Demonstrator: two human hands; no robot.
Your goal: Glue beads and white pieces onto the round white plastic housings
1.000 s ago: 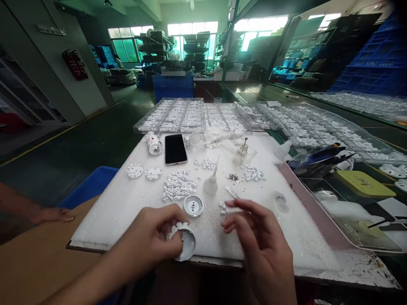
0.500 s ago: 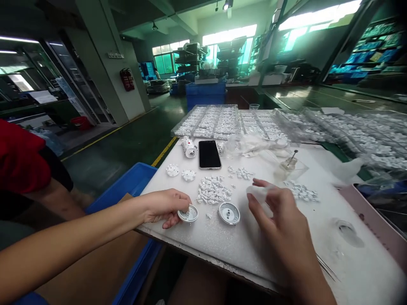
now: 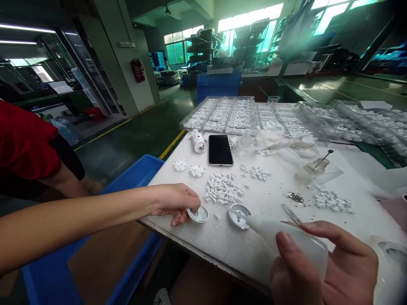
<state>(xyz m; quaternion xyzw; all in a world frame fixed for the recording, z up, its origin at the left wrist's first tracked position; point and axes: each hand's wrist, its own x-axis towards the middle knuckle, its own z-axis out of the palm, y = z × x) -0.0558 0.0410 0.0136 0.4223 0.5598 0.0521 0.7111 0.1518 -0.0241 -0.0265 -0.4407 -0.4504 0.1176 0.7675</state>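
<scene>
bottle: a translucent squeeze bottle (image 3: 288,241) lies in the right hand (image 3: 330,271) at the lower right of the frame; its long axis runs from lower right up to the left, and the thin nozzle ends just over the open cap.
right fingers: wrapped round the bottle body, thumb on the near side, forefinger along the far side.
caps: two round white caps sit near the lower middle. One (image 3: 239,210) lies free on the worktop (image 3: 222,241) under the nozzle tip; the other (image 3: 198,214) is to its left, at the worktop's near edge.
left hand: the left hand (image 3: 173,201) comes in from the left edge and is nearer the left cap; its fingers are curled down on that cap's rim, pinching it against the worktop.
relation: the free cap lies up and left of the right fingers, in line with the nozzle, and just right of the held cap, the two caps apart.
small parts: one larger heap of white bits (image 3: 223,192) above the caps, two smaller heaps further right, one scatter of metal specks.
discs: two toothed white discs (image 3: 188,167) left of centre.
phone: one dark phone (image 3: 220,150) face up, above the heap.
tweezers: one pair (image 3: 291,214) just beyond the bottle.
trays: several clear trays (image 3: 229,112) of white parts across the upper middle and right; number not clear.
other person: a red sleeve (image 3: 25,144) at the left edge.
</scene>
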